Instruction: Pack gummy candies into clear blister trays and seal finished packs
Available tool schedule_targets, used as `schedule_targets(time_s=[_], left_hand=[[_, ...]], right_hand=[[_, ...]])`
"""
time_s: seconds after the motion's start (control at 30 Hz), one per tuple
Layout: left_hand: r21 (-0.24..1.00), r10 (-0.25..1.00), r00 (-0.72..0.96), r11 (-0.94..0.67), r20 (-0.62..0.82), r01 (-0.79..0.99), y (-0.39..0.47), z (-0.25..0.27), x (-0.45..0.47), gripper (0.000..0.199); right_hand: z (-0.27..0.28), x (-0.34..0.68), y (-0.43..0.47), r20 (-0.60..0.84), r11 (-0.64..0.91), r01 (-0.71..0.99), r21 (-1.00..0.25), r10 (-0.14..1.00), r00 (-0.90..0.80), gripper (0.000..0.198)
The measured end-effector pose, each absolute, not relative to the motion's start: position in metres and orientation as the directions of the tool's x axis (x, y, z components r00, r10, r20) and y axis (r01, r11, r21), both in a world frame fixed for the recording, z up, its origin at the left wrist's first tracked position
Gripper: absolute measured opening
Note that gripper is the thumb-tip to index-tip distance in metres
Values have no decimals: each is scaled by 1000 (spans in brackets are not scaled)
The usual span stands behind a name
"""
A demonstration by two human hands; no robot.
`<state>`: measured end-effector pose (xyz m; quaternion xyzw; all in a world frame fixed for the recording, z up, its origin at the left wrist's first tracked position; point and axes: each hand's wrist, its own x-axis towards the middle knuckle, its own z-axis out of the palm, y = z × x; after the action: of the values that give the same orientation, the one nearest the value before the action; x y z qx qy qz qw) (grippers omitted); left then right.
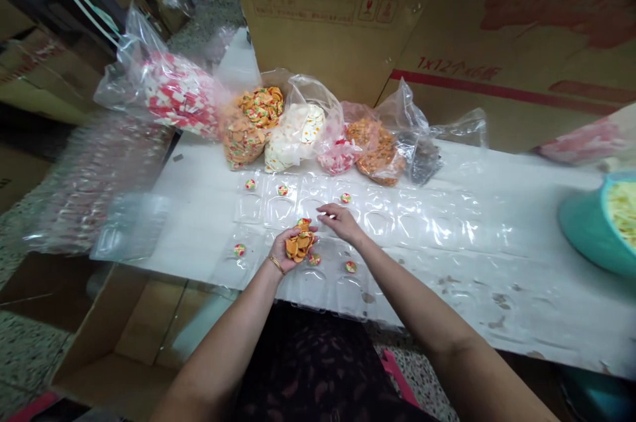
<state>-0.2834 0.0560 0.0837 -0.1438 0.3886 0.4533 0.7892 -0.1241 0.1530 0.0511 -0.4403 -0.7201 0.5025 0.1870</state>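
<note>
My left hand (279,252), palm up and fingers curled, cups a heap of small orange discs (298,244) with red, green and yellow printed faces. Just to its right, my right hand (342,222) has thumb and fingertips pinched together above the trays. Whatever might be in that pinch is too small to make out. Beneath both hands lie rows of clear plastic trays (282,209) on a white table (193,210). Single patterned discs sit in several of them, such as one disc (346,198) behind my right hand and another disc (239,250) at the left.
Along the table's back stand clear bags of orange discs (243,137), white pieces (293,144), pink-and-white pieces (181,94) and brown-orange pieces (377,154). Large cartons (322,44) rise behind. A teal tub (581,220) is at right. Stacked clear plastic (99,177) and an open carton (134,322) are left.
</note>
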Motion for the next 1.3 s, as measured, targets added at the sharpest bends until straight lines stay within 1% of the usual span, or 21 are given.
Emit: schedule_targets(time_s=[0.1,0.17,0.27,0.33,0.37,0.4,0.47,0.6,0.67,0.73,0.77,0.8,0.87,0.93,1.0,1.03,1.07,1.13,1.17,1.23,1.3], left_hand=[[110,542,299,598,-785,-794,54,78,-279,21],[115,542,300,604,-785,-789,51,76,-279,22],[149,608,301,577,-735,-803,47,77,-283,33],[158,626,288,558,-724,-815,42,80,-290,36],[158,622,278,551,-732,-820,38,82,-293,36],[156,616,265,543,-742,-825,34,84,-297,36],[154,605,240,525,-759,-837,24,87,-304,36],[150,597,201,485,-777,-861,4,88,-314,37],[149,600,186,464,-778,-873,-1,87,-317,37],[143,604,183,451,-776,-881,-2,87,-319,37],[139,605,186,450,-774,-882,-1,87,-319,37],[135,609,193,451,-770,-882,2,88,-319,37],[126,622,215,458,-753,-880,8,90,-319,37],[116,639,243,466,-730,-877,16,90,-317,37],[95,638,267,474,-722,-875,23,89,-314,36],[82,629,273,475,-728,-876,26,88,-311,34],[68,615,278,478,-738,-876,28,86,-308,32],[42,575,294,499,-763,-866,31,84,-299,27],[29,549,314,527,-775,-850,31,83,-294,25],[7,503,371,601,-781,-799,30,81,-283,23],[2,488,426,659,-762,-752,26,80,-273,24]], right_hand=[[63,-142,138,-194,47,333,-942,732,-653,14],[62,-144,136,-223,-24,307,-951,742,-633,12],[50,-142,149,-322,-192,313,-930,835,-446,14],[36,-143,167,-376,-254,391,-885,884,-278,17],[30,-147,177,-379,-250,464,-850,901,-211,18],[24,-151,187,-369,-227,545,-807,914,-166,18],[14,-162,202,-337,-156,675,-721,930,-146,19],[8,-179,209,-286,-34,757,-653,936,-204,19],[9,-180,204,-246,144,814,-562,911,-331,25],[12,-177,199,-249,341,825,-451,839,-483,32],[15,-176,197,-266,406,815,-413,802,-534,35],[18,-175,194,-281,430,809,-402,783,-555,38],[28,-173,187,-261,403,800,-444,796,-546,40],[44,-171,173,-212,346,731,-588,806,-552,36],[63,-168,150,-171,277,559,-781,766,-619,30],[73,-166,137,-149,249,464,-850,730,-666,28],[83,-163,124,-126,232,393,-890,701,-702,26],[97,-156,99,-103,219,352,-910,702,-704,24],[101,-152,88,-113,190,369,-910,741,-662,22],[103,-144,72,-171,62,404,-913,839,-516,19],[99,-132,60,-234,-82,401,-913,908,-348,16]])
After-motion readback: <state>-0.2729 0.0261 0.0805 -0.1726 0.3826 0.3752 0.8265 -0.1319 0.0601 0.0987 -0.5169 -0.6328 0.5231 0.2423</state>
